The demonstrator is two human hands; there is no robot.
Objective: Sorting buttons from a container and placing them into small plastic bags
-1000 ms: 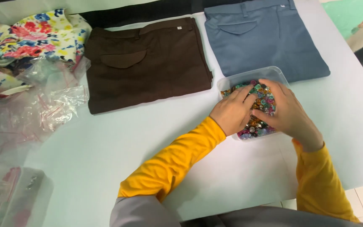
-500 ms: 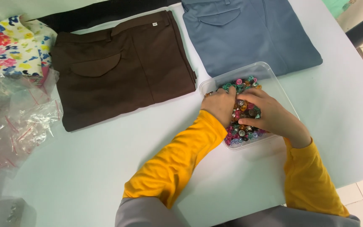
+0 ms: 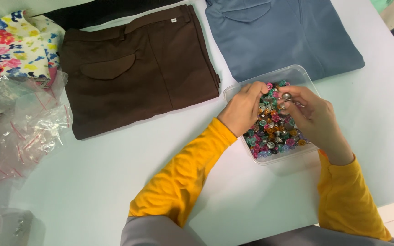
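A: What sits under the hands?
B: A clear plastic tub (image 3: 297, 75), shallow, rectangular with rounded corners, near the desk's (image 3: 92, 182) right edge, just in front of the blue trousers (image 3: 279, 32). It is heaped with beads (image 3: 274, 132): small, round, shiny, in pink, teal, gold and silver

A: And the grip on each side?
B: The left hand (image 3: 242, 109) is curled over the tub's left rim, fingertips pressed together among the beads; whether they pinch one I cannot tell. The right hand (image 3: 313, 118) hovers over the heap, thumb and fingers closed on a small silver bead (image 3: 287, 96)

A: What else lies on the desk?
B: Brown trousers (image 3: 137, 68), folded flat, matte cloth with a flap pocket, lie left of the blue pair. A floral cloth (image 3: 14, 45) sits at the far left corner. Crinkled clear bags (image 3: 23, 132) with red strips lie along the left edge. The desk top is smooth and pale
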